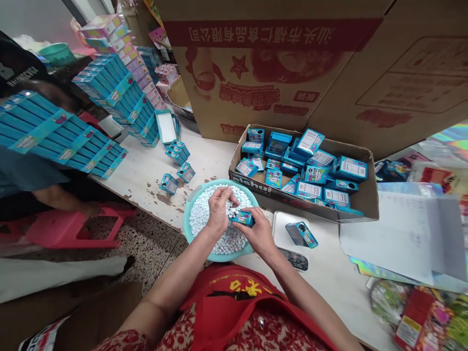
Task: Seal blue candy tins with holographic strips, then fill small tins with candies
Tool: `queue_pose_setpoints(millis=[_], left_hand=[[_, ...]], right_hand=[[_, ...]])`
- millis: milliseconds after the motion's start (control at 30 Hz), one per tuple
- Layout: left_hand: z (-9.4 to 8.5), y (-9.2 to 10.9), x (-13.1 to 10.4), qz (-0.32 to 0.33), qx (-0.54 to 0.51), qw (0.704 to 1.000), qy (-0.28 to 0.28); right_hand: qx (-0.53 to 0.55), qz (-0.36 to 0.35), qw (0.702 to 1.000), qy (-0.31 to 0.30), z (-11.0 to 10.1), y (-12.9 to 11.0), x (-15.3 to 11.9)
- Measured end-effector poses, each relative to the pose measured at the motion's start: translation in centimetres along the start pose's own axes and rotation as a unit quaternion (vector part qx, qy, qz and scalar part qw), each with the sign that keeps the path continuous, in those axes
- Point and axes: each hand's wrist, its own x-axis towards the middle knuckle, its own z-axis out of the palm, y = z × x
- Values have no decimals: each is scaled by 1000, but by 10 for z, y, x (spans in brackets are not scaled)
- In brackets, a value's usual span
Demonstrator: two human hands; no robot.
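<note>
Over a turquoise basin [187, 214] full of small white candies [204, 214], my two hands are close together. My right hand [260, 231] grips a small blue candy box [244, 218], tilted with its end toward my left hand. Curled fingers of my left hand [219, 209] hold a cluster of white candies [231, 209] at the end of that box. Whether the candies are passing into the box is hidden by the fingers. Right of the basin, another blue box [302, 234] lies on a white scale [280, 229] with a dark panel.
A carton tray [252, 187] of blue boxes stands behind the basin, before a large cardboard box [292, 83]. Three small blue boxes [178, 152] stand at the left. Stacked blue packs [109, 92] line the table's left. Papers [395, 234] lie right. A person's arm [62, 197] is beside a pink stool [73, 226].
</note>
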Motion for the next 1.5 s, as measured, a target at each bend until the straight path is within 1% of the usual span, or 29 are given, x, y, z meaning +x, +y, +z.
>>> queue_pose_setpoints(millis=[233, 533, 700, 867, 1000, 1067, 1133, 1167, 1200, 1233, 1300, 1333, 1367, 1400, 1433, 1467, 1500], left_hand=[[1, -2, -3, -13, 12, 1000, -5], [6, 3, -8, 9, 31, 999, -17], [5, 3, -10, 10, 39, 998, -39], [8, 6, -14, 18, 11, 999, -45], [12, 13, -17, 21, 4, 998, -50], [4, 16, -10, 40, 18, 998, -38], [-14, 12, 6, 79, 72, 994, -4], [-27, 7, 16, 96, 125, 987, 12], [-40, -1, 27, 106, 202, 974, 22], [-54, -10, 36, 106, 305, 946, 17], [-75, -32, 49, 78, 501, 861, -27], [-81, -44, 52, 63, 575, 814, -52], [-83, -55, 52, 48, 630, 772, -74], [-83, -64, 50, 35, 669, 737, -90], [-81, -72, 46, 25, 696, 711, -100], [-78, -77, 43, 17, 713, 693, -106], [-75, -81, 39, 10, 722, 683, -110]], right_hand=[[7, 7, 1000, 1, -1, 3, -1], [24, 11, 1000, 5, -2, -2, 3], [32, 13, 999, 11, -2, -2, 3], [63, -1, 998, 17, 0, -2, 2], [88, 2, 996, 17, -2, -6, 0], [98, 5, 995, 12, -7, -6, -4], [107, 5, 994, 32, -14, -4, -9], [107, 5, 993, 48, -18, -2, -12], [103, 7, 993, 62, -22, 1, -14], [96, 12, 993, 71, -25, 3, -16], [80, 22, 994, 73, -30, 8, -18], [74, 25, 994, 70, -32, 9, -19], [70, 26, 995, 69, -33, 9, -19], [68, 24, 995, 72, -34, 9, -19], [67, 20, 995, 78, -35, 8, -19], [68, 16, 994, 84, -35, 7, -19], [68, 14, 994, 89, -34, 7, -18]])
